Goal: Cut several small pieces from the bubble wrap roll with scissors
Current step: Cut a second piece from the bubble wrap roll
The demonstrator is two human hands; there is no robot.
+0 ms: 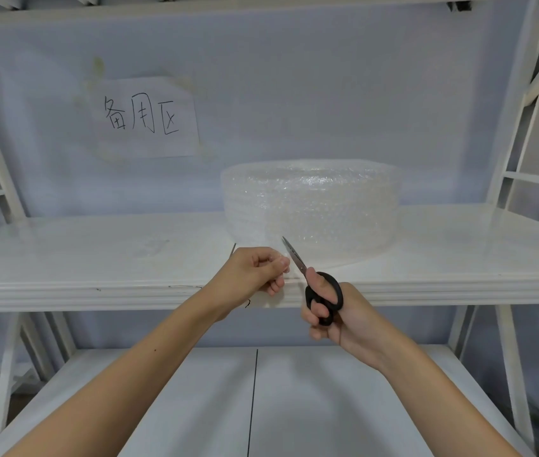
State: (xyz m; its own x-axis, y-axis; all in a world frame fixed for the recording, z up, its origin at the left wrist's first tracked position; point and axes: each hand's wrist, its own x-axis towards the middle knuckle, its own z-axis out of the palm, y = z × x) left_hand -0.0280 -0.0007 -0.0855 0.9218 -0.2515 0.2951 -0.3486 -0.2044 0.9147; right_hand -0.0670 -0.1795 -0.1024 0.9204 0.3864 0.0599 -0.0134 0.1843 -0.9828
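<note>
Left hand (258, 270) pinching bubble wrap (311, 206), right hand (334, 311) gripping scissors (322, 291)

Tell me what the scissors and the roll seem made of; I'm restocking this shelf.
Scissors: blades look like bare metal, grey with a dull shine; the handles look like black plastic, smooth and matte. Bubble wrap roll: clear plastic film, glossy, with rows of small bubbles catching the light.
</note>
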